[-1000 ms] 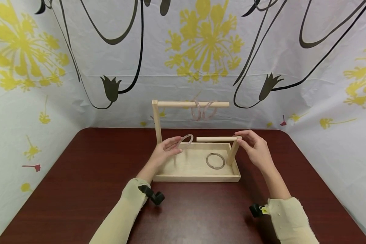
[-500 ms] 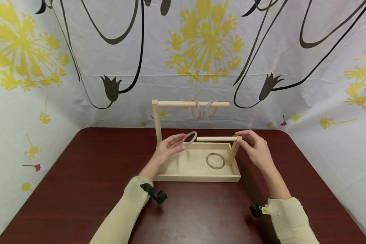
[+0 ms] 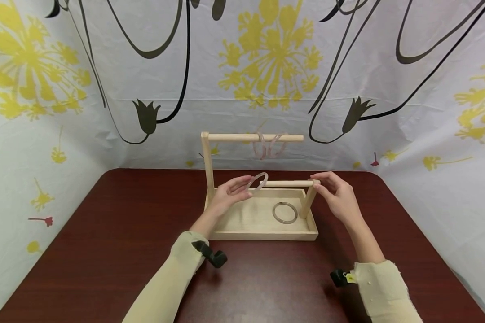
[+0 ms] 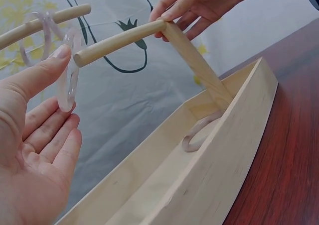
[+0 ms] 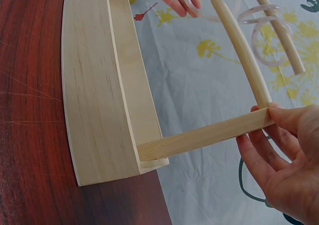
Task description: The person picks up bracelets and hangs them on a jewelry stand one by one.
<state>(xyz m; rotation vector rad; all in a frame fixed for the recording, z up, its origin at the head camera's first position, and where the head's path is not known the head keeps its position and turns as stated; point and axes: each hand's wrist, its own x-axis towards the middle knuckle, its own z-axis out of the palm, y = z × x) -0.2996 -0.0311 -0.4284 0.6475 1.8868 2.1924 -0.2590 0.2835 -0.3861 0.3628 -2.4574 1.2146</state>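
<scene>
My left hand point(image 3: 228, 196) pinches a clear, pale bangle point(image 4: 64, 93) between thumb and fingers. It is held tilted at the free end of the lower wooden rod point(image 3: 288, 183). In the head view the rod's tip falls within the bangle's outline; whether the rod passes through it I cannot tell. With thumb and fingertips, my right hand point(image 3: 339, 197) grips the rod's other end, where it joins the short post point(image 5: 204, 135). This post rises from the right end of a wooden tray point(image 3: 262, 236). A greyish bangle point(image 3: 274, 213) lies flat in the tray.
Behind, a taller post point(image 3: 208, 161) at the tray's left carries an upper rod point(image 3: 234, 137), with pinkish clear bangles point(image 4: 47, 31) hanging on it. The stand sits on a dark red table point(image 3: 125, 233). A patterned white cloth point(image 3: 178, 98) hangs around the table.
My left hand has moved to the right, bringing the bangle from left of the lower rod to its free end. The right hand has stayed on the post's top.
</scene>
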